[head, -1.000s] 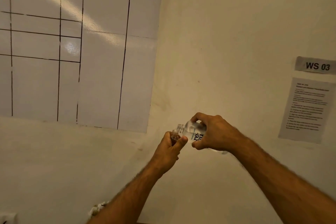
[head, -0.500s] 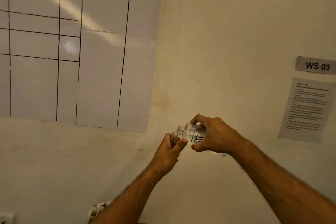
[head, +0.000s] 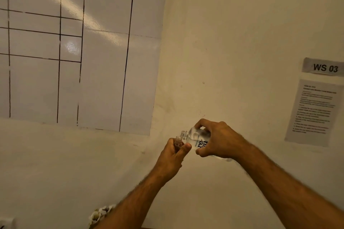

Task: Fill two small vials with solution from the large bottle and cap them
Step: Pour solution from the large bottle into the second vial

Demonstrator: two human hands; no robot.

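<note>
Seen from the head camera, both arms raised in front of a cream wall [head: 232, 33]. Left hand [head: 172, 154] curled around a small vial [head: 178, 142], thumb laid across the front of it, open neck pointing up and just clear of the fingers [head: 183, 149]. Right hand [head: 220, 140] gripping the large bottle [head: 195, 137] from above, fingers wrapped over its body and thumb under it. Bottle clear, uncapped, with dark letters on the label, tilted down toward the left, its threaded mouth just above and beside the mouth of the vial, nearly touching. Not possible to tell whether liquid runs between them, nor how full the vial is. Only one vial in view.

On the wall at upper left, a glossy white sheet [head: 104, 80] ruled with dark lines, with a bright streak of reflected light across it. At right, a grey label reading "WS 03" [head: 324, 68], and below it a printed paper [head: 314, 111] with small text, too blurred to read. At the bottom edge, near the left forearm, some small white flowers [head: 101, 214].
</note>
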